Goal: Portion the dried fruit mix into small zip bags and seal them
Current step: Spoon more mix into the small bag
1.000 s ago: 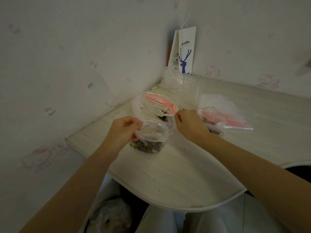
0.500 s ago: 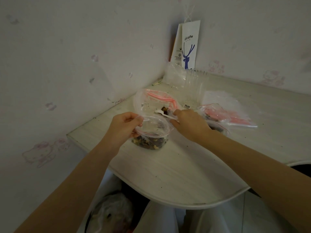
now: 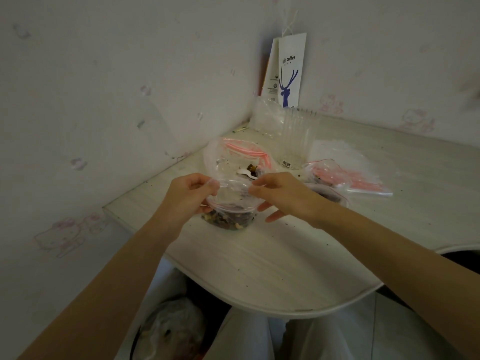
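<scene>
At centre frame, both hands — left hand (image 3: 189,194), right hand (image 3: 279,194) — now pinch the mouth of a small clear red-striped zip bag of dried fruit (image 3: 230,211) on the pale tabletop (image 3: 272,266); the white plastic spoon (image 3: 246,174) lies released behind — filling appears done, sealing next.

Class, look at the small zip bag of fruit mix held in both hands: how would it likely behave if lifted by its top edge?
The small bag is thin clear film, so it would probably sag. The mix sits at the bottom, so it likely hangs bottom-heavy. Its mouth looks unsealed between left hand and right hand, so tipping may spill.
</scene>
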